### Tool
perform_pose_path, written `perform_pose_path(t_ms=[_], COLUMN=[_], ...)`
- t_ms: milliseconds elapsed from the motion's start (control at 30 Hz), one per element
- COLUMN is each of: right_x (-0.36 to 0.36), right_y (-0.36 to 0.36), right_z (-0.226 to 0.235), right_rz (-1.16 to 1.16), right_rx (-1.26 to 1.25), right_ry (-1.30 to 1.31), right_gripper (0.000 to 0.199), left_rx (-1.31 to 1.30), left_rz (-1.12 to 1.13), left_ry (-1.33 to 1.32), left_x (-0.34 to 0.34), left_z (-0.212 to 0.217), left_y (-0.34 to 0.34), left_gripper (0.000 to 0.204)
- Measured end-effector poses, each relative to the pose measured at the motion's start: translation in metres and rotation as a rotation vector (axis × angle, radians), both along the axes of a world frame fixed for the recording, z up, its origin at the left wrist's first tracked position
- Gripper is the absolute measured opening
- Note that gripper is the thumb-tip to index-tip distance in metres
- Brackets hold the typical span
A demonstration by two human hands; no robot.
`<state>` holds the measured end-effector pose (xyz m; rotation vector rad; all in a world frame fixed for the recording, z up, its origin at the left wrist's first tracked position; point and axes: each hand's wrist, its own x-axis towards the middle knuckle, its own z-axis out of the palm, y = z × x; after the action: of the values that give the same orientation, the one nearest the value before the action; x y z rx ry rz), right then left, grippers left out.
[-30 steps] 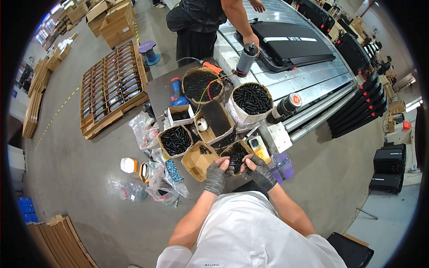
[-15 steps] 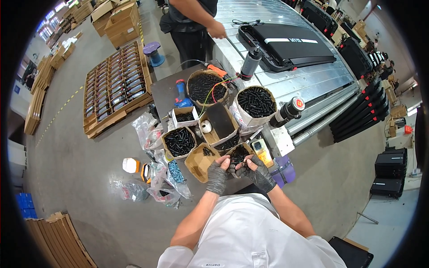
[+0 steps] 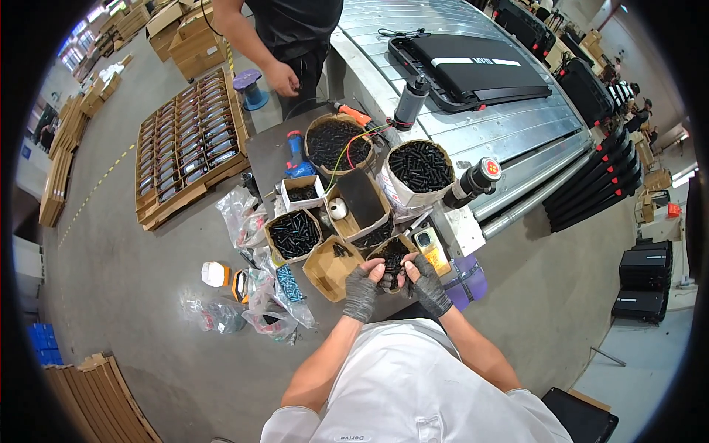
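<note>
Head camera: worn at the left of a side-by-side pair, facing down and slightly forward, upright and unmirrored.
Shirt (image 3: 406, 384): very near, seen from above along the lower edge.
Hands: left hand (image 3: 362, 291) and right hand (image 3: 428, 285) close, just below mid-frame, seen from above.
Table (image 3: 267, 140): just beyond the hands, looked down into its boxes (image 3: 330, 275).
Metal bench (image 3: 369, 63): farther off, toward the upper right.
Floor (image 3: 140, 280): spread wide on both sides, bending toward a dark round rim.
</note>
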<state>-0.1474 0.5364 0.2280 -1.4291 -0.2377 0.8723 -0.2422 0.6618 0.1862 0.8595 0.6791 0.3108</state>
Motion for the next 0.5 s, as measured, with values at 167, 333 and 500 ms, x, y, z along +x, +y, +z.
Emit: perform_pose_path(t_ms=[167, 333, 500], right_x=[-0.003, -0.008, -0.004], right_y=[0.006, 0.012, 0.008], right_z=[-0.012, -0.016, -0.016], right_rz=[-0.058, -0.135, -0.099], right_rx=[-0.05, -0.014, 0.026], right_ry=[-0.184, -0.214, -0.058], right_gripper=[0.012, 0.012, 0.015], left_rx=[0.093, -0.066, -0.254], left_rz=[-0.048, -0.01, 0.031], left_ry=[0.049, -0.012, -0.015], left_x=[0.002, 0.005, 0.007], left_z=[0.013, 0.012, 0.001], left_y=[0.002, -0.006, -0.004], left_gripper=[0.025, 0.022, 0.023])
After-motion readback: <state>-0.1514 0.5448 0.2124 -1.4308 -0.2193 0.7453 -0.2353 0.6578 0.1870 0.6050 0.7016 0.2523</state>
